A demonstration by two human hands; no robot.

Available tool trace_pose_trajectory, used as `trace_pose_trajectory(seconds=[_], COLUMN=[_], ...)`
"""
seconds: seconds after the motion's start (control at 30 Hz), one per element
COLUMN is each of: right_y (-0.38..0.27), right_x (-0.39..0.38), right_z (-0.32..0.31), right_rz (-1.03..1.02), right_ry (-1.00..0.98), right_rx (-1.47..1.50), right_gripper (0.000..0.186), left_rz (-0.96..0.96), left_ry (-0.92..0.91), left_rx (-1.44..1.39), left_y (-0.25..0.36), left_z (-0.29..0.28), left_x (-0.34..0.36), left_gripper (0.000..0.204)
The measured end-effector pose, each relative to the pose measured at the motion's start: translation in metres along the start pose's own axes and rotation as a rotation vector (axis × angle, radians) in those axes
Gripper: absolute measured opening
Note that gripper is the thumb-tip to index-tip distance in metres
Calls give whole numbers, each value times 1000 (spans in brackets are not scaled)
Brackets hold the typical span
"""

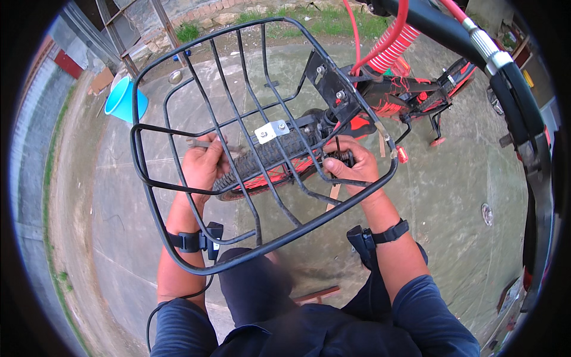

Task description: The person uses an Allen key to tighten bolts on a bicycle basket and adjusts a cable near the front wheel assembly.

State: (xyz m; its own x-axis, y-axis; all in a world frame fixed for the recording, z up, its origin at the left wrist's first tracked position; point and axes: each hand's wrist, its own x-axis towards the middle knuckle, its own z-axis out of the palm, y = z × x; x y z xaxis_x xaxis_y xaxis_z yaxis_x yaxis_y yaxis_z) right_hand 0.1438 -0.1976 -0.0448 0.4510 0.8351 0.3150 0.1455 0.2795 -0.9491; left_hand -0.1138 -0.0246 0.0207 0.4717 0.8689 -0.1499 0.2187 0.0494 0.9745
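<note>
Beneath the basket (297, 228), near the tyre (248, 160), the left hand (204, 165) grips a wrench (199, 143) toward the basket's left; the right hand (358, 165) pinches a dark part (343, 156) (too hidden to name) toward its right, both low, probably because the basket obstructs reaching from above.

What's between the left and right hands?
In the head view, the tyre lies between the left hand and the right hand, with bars of the black basket crossing over it.
</note>
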Motion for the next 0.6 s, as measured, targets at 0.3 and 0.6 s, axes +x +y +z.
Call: trace_pose_trajectory(seconds=[0.3,0.6], right_y=[-5,-7], right_x=[1,1], right_z=[-1,-1], right_rz=[3,3], right_ry=[-10,-10], right_rx=[-37,-58], right_gripper=[29,31], left_rz=[72,124], left_ry=[-141,-165], left_rx=[18,-143], left_y=[2,0], left_z=[69,97], left_x=[17,19], left_gripper=[17,19])
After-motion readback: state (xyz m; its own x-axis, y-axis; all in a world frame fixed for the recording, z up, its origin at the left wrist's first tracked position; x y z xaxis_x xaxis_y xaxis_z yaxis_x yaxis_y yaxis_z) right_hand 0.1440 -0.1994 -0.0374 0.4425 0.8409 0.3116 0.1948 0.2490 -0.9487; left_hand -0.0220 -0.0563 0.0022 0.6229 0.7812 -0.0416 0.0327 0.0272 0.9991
